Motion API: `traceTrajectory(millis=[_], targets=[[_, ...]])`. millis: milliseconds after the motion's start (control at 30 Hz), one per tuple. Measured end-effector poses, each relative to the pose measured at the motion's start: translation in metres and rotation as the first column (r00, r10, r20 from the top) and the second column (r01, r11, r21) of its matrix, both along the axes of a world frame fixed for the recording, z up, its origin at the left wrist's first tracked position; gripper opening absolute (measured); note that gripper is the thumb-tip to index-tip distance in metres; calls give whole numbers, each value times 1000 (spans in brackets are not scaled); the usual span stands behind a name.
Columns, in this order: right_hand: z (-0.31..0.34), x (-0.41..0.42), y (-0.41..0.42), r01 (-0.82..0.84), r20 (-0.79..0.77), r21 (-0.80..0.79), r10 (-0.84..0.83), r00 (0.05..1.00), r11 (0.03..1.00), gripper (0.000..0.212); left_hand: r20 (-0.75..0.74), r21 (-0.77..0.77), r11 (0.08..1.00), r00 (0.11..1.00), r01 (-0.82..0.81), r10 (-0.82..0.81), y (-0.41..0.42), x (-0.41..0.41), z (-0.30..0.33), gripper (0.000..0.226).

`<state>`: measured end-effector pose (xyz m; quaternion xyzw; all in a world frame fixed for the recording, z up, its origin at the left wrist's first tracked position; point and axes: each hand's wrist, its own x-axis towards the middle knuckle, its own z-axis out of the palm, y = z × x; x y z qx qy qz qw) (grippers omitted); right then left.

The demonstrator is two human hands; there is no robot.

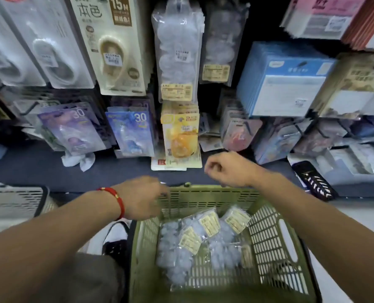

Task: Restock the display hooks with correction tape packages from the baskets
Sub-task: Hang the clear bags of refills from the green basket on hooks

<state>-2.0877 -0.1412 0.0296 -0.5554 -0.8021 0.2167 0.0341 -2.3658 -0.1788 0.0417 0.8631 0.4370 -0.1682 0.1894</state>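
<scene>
Far left, a grey slotted plastic basket (11, 199) sits at the edge of view on the floor. Above it hang white blister packs (57, 53) on the display, and below those a purple card pack marked 30 (72, 127), then a blue card pack marked 30 (132, 132) just beside it.

Now the left hand (142, 197), a red cord bracelet (116, 199) on its wrist, is over the near-left corner of the green slotted plastic basket (275, 235). Its fingers are curled down at the rim, blurred, and I cannot tell whether they hold anything.

Centre: clear bags of round correction tape packages (177, 49) hang on a hook, with yellow card packs (180, 132) hanging below them. Inside the green basket lie more clear correction tape bags with yellow labels (203, 237), piled toward its left and middle.

The right hand (227, 169) hovers above the basket's far rim, fingers curled loosely into a fist, nothing visible in its grip.

Further right, a stack of blue-and-white boxed packs (284, 84) hangs on the display, and a black comb-like item (315, 182) lies on the dark blue shelf (39, 167).
</scene>
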Motion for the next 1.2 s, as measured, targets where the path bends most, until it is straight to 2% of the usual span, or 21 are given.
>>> traceTrajectory(millis=[67,167,267,367,533,600,667,833,933,1000,1067,1133,1167,1200], targets=[[-44,0,-20,-71,156,-218,106,982,973,22,-107,-15,1000,994,-15,13,-17,-14,-34,57],[-119,-6,-56,-69,284,-371,184,941,926,35,-91,93,993,992,-78,87,-40,-20,-81,66],[-185,-17,-89,-140,308,-313,240,921,939,52,57,188,934,953,-303,298,-72,-10,-123,67],[-229,-32,-109,-141,279,-284,222,934,948,78,62,301,854,902,-425,427,-102,4,-151,72],[-258,-57,-112,-130,416,-169,190,889,977,108,79,321,805,861,-499,503,-105,7,-160,69],[-259,-64,-106,-105,453,-146,161,877,984,112,77,334,801,861,-497,502,-105,7,-161,67],[-257,-62,-102,-52,469,-184,134,873,982,105,65,341,799,860,-496,506,-105,8,-161,66],[-250,-31,-113,148,231,-437,-48,972,887,89,52,361,792,859,-491,509,-103,7,-163,64],[-239,-13,-125,214,98,-539,-191,977,815,59,85,328,787,846,-523,526,-103,9,-162,62],[-226,5,-129,256,10,-574,-306,952,778,52,71,327,779,836,-535,544,-103,12,-160,60],[-209,28,-129,332,-86,-603,-472,877,726,54,131,313,760,819,-569,559,-105,20,-155,54],[-189,49,-131,400,-221,-646,-661,718,650,63,292,253,727,767,-638,571,-112,37,-146,48],[-179,57,-132,394,-307,-686,-734,605,612,67,389,193,693,703,-694,595,-117,48,-143,47],[-167,61,-134,362,-384,-723,-778,498,589,71,473,92,639,599,-763,646,-121,61,-138,51]])
